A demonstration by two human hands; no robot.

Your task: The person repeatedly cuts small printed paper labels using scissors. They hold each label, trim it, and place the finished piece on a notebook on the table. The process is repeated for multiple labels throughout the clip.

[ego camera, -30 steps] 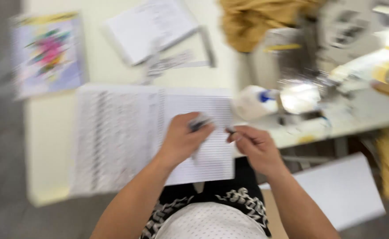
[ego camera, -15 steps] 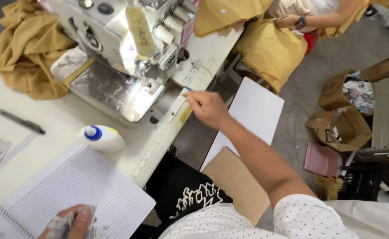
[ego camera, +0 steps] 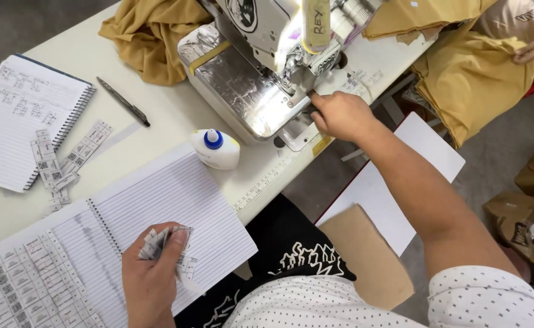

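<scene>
Reach is what has changed: half a second ago the right hand (ego camera: 342,114) hung in the air short of the sewing machine (ego camera: 249,73), and now it has arrived, fingers curled and pressed against the front edge of the machine's shiny bed, just under the needle area; whether they pinch anything there cannot be told. That arm stretches out almost straight from the dotted white sleeve (ego camera: 492,297), forearm crossing over the gap beside the table (ego camera: 157,127). The left hand (ego camera: 151,276) stays low at the near edge, resting on the open lined notebook (ego camera: 176,206), thumb and fingers closed round a small bundle of paper labels (ego camera: 165,240). A white glue bottle with a blue cap (ego camera: 216,149) lies between the notebook and the machine, and a dark pen (ego camera: 123,101) lies near mustard fabric (ego camera: 151,36) further back.
</scene>
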